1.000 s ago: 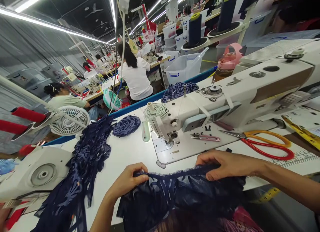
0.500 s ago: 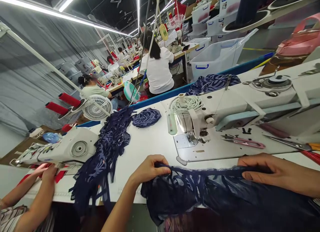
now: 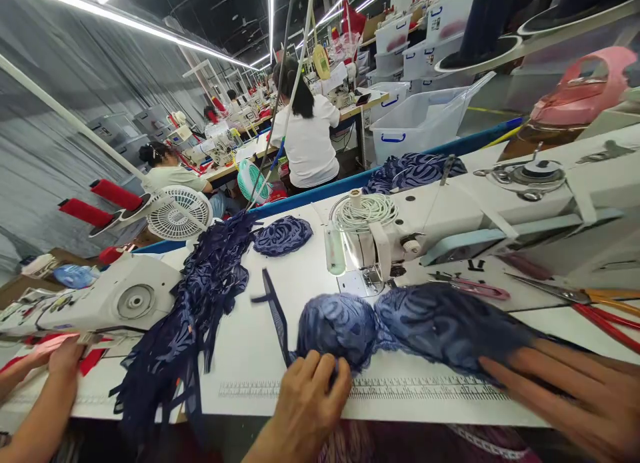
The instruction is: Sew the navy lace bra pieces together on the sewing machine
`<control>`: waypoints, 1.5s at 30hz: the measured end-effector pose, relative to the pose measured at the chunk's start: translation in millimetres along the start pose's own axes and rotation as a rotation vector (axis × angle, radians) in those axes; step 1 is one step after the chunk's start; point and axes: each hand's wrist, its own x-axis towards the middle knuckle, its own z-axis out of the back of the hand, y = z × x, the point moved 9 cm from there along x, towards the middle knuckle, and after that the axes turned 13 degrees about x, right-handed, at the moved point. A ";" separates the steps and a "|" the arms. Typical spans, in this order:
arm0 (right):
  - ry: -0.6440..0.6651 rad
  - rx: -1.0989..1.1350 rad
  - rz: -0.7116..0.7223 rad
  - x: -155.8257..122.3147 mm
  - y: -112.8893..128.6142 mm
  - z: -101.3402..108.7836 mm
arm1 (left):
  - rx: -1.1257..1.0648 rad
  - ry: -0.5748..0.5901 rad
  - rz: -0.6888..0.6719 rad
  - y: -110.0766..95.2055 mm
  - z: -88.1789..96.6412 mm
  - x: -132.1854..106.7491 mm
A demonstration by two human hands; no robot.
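A navy lace bra (image 3: 400, 326) lies cups-up on the white table (image 3: 260, 356), just in front of the sewing machine (image 3: 500, 210). My left hand (image 3: 307, 403) pinches the lower edge of the left cup, fingers curled on the fabric. My right hand (image 3: 570, 396) lies flat with fingers stretched over the right cup and wing, pressing it down. One dark strap (image 3: 274, 313) sticks out to the left of the cups.
A heap of navy lace pieces (image 3: 200, 303) lies left of the bra, with a loose cup (image 3: 283, 235) behind. Red-handled scissors (image 3: 590, 303) and pink snips (image 3: 475, 288) rest on the machine bed. A co-worker's hands (image 3: 55, 363) work at the far left.
The bra was held bunched and stretched between both hands at the table's edge; now it lies spread on the table in front of the machine, my right hand flattened on it.
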 end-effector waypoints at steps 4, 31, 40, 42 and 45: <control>0.138 0.101 0.241 35.2 39.2 -26.1 | -0.182 -0.022 0.058 -28.6 -27.9 -5.7; 0.489 0.295 -0.521 93.8 -28.8 -163.5 | -0.236 0.208 0.080 -74.2 -92.9 -7.6; 0.410 0.339 -0.331 89.1 6.0 -126.7 | -0.461 0.209 0.194 -46.4 -80.9 13.2; 0.330 0.378 -0.192 80.3 24.8 -115.5 | -0.494 0.179 0.232 -36.5 -86.4 17.6; 0.227 0.331 -0.058 61.9 34.2 -108.9 | -0.409 0.245 0.227 -32.5 -106.9 12.8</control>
